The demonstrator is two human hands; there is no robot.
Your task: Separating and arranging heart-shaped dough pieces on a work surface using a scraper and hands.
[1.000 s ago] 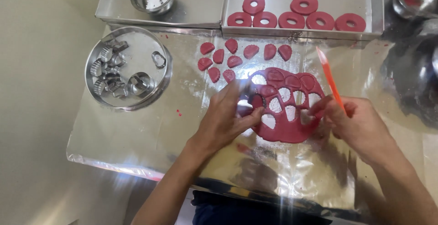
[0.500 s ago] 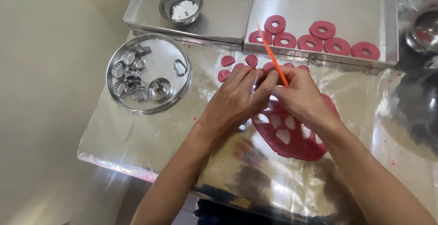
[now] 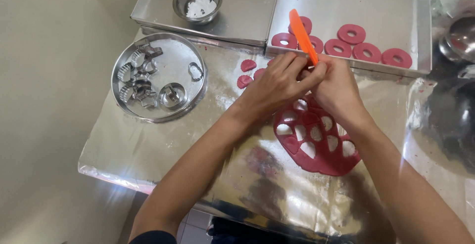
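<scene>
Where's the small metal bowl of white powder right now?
In the head view, the small metal bowl of white powder sits at upper left on the flat steel tray, just behind the round metal tin of cutters.

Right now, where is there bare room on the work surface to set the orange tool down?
Bare foil lies between the round cutter tin and the red dough sheet, and along the near edge. It is crowded around both hands, the petal cutouts and the ring tray.

I see bright, even light; glare flares off the foil sheet [image 3: 148, 145] at lower left, and the right edge looks perhaps slightly blurred.
</scene>
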